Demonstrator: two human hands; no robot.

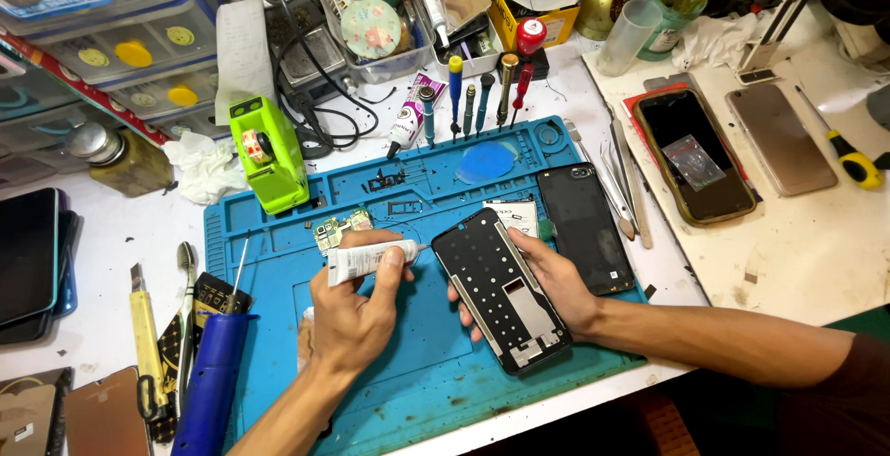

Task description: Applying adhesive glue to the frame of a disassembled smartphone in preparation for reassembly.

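Note:
My left hand grips a small white glue tube over the blue work mat. The tube's thin nozzle points right and touches the upper left corner of a black phone frame. My right hand holds that frame from its right side and underneath, tilted a little. A black phone back cover lies flat on the mat just right of the frame. A small green circuit board lies on the mat above my left hand.
A green tape dispenser stands at the mat's upper left. Screwdrivers line its top edge, tweezers lie to the right. Two phones rest on a white board at right. A blue handle and yellow knife lie at left.

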